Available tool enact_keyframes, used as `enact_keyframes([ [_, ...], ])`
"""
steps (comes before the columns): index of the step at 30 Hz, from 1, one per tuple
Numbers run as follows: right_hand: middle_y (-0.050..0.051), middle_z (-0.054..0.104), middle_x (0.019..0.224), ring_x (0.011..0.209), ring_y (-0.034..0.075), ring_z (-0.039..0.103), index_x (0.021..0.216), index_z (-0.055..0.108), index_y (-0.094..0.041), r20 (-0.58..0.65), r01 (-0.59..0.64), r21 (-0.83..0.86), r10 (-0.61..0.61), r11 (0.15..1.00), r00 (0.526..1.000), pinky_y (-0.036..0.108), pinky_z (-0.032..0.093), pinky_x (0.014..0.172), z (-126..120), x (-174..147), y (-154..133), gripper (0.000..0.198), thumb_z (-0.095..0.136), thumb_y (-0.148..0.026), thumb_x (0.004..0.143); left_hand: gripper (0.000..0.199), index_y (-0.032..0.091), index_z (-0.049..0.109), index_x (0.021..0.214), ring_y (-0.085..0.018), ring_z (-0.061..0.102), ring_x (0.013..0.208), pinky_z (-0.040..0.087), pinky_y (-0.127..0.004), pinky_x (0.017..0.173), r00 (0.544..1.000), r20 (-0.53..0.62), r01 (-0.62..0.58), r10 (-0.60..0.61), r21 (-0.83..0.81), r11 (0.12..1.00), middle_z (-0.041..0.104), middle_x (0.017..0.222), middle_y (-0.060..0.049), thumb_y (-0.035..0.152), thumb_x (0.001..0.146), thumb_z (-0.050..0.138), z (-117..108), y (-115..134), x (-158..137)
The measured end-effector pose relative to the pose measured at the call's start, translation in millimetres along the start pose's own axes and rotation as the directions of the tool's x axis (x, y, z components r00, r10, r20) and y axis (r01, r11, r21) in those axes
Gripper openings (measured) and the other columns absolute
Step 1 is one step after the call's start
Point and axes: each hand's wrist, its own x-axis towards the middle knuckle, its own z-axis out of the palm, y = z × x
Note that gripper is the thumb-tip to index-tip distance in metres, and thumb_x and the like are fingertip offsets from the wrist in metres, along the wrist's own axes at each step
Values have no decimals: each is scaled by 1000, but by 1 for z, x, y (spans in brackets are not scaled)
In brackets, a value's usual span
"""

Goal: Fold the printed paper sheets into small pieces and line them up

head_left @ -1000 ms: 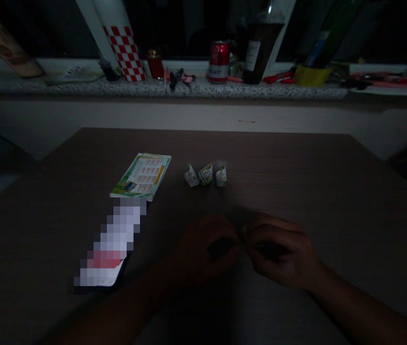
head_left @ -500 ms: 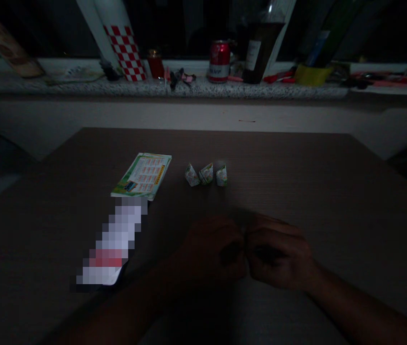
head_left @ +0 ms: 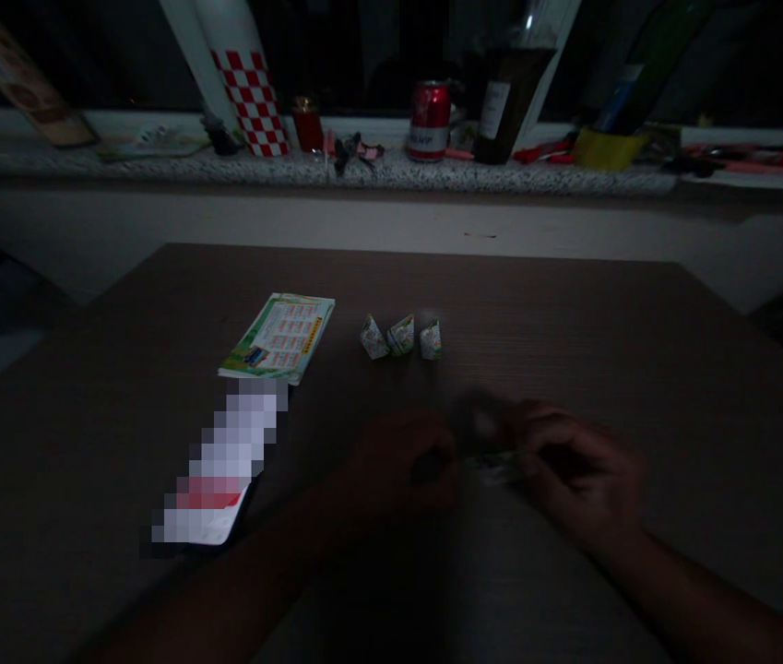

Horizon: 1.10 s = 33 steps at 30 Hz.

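Note:
A small piece of paper (head_left: 494,467), dark and blurred, is stretched between my two hands above the table. At its left end, my left hand (head_left: 401,466) has thumb and finger pinched together. My right hand (head_left: 585,475) pinches the other end, its thumb and forefinger forming a loop. Beyond the hands, three small folded paper pieces stand in a row: a left one (head_left: 373,338), a middle one (head_left: 401,336) and a right one (head_left: 431,340). They carry a green and white print. Dim light hides the folds of the held paper.
Left of the folded pieces lies a stack of printed calendar cards (head_left: 277,338). A lit phone (head_left: 215,516) with a blurred-out screen lies below it on the wooden table (head_left: 571,314). A red can (head_left: 429,120), bottles and small items line the stone windowsill (head_left: 336,177).
My hands were together and have drawn apart, the right one moving right. The paper between them has come into view. The camera view has shifted slightly.

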Motion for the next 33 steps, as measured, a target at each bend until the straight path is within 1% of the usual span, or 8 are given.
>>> enact_keyframes([
  [5,2,58,68,67,16,58,75,61,-20,-91,-79,88,87,993,992,28,47,58,-4,0,3,9,60,-15,82,8,16,55,75,-11,55,67,43,-23,62,991,-46,123,-129,-112,986,58,73,0,17,83,53,-4,7,1],
  [7,3,59,69,68,17,59,76,62,-19,-72,-92,90,99,992,993,28,47,58,-3,-1,3,8,60,-16,83,6,16,60,83,-13,58,71,45,-25,65,987,-54,141,-148,-120,983,62,78,-2,21,83,58,-3,10,3],
  [10,3,61,71,69,17,60,77,62,-19,-39,-95,104,100,990,994,28,47,58,0,-2,4,7,60,-15,83,16,16,65,95,-15,62,75,47,-26,68,990,-29,135,-140,-129,982,68,84,-3,27,83,63,1,12,3],
  [13,3,61,70,66,16,60,79,62,-19,16,-97,87,96,991,995,28,48,57,2,-2,5,7,61,-12,81,15,18,67,94,-14,65,78,48,-25,71,981,-11,191,-194,-121,974,71,87,-2,26,89,56,1,12,2],
  [16,3,66,72,66,16,64,84,64,-19,74,-80,-33,82,996,994,28,50,59,2,-2,7,13,65,-9,77,14,20,69,90,-13,65,75,48,-22,69,957,-5,289,-290,-55,956,73,84,0,25,89,56,-1,12,1],
  [20,3,72,74,67,17,68,87,69,-20,177,0,-93,16,996,984,27,54,60,2,0,9,15,69,-9,76,15,18,69,89,-13,66,73,48,-22,68,975,-9,222,-222,1,975,72,82,-1,24,88,56,-4,12,0],
  [27,1,74,67,54,12,67,78,74,-19,228,-213,5,206,977,952,20,52,50,1,2,6,6,71,-14,78,14,18,72,90,-12,67,68,48,-20,61,974,-61,214,-219,-78,974,75,79,-1,20,85,58,-4,16,1],
  [33,1,76,70,57,13,69,79,75,-19,190,-241,25,232,970,954,19,54,52,1,4,5,7,73,-14,76,13,17,72,90,-12,68,70,49,-19,61,938,-72,319,-340,-210,924,75,79,0,18,83,60,-2,16,1],
])
